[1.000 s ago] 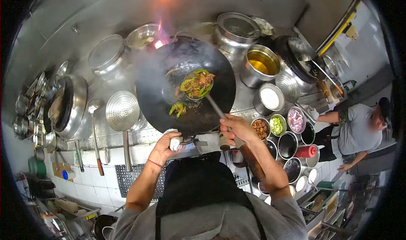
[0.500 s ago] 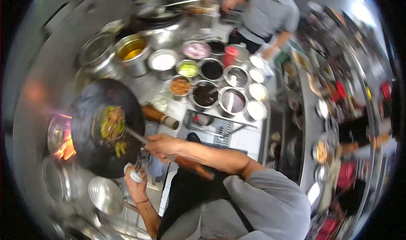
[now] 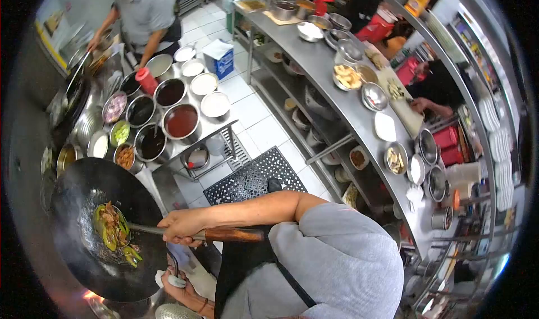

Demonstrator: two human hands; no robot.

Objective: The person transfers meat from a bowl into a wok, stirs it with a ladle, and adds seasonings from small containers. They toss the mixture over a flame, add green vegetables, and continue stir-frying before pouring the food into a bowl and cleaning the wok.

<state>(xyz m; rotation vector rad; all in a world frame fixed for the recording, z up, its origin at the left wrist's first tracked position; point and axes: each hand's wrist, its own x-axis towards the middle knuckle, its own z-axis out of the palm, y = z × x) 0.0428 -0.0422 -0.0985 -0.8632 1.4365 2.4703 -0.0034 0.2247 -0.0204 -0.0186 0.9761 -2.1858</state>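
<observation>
My right hand [image 3: 182, 227] is closed round the metal shaft of a ladle, whose wooden handle [image 3: 238, 235] sticks out behind it. The ladle's bowl lies inside a large black wok [image 3: 73, 206], among pieces of meat and green peppers [image 3: 114, 229]. At the wok's near side my left hand [image 3: 178, 282] grips the wok's metal handle [image 3: 173, 261] with a white cloth [image 3: 165, 279] in the palm. Faint smoke rises over the wok. A flame [image 3: 90, 294] shows under its lower edge.
Beyond the wok stand several pots of sauces [image 3: 181, 121] and a red bottle [image 3: 147, 81]. A co-worker [image 3: 147, 13] in grey stands behind them. A black mat [image 3: 255, 176] lies on the tiled floor. A long steel counter [image 3: 320, 55] holds bowls. Another person's arm [image 3: 432, 106] is beyond it.
The camera view has swung to the right, so the sauce pots and co-worker appear farther left. The flame beside the wok looks smaller. Both hands keep their holds.
</observation>
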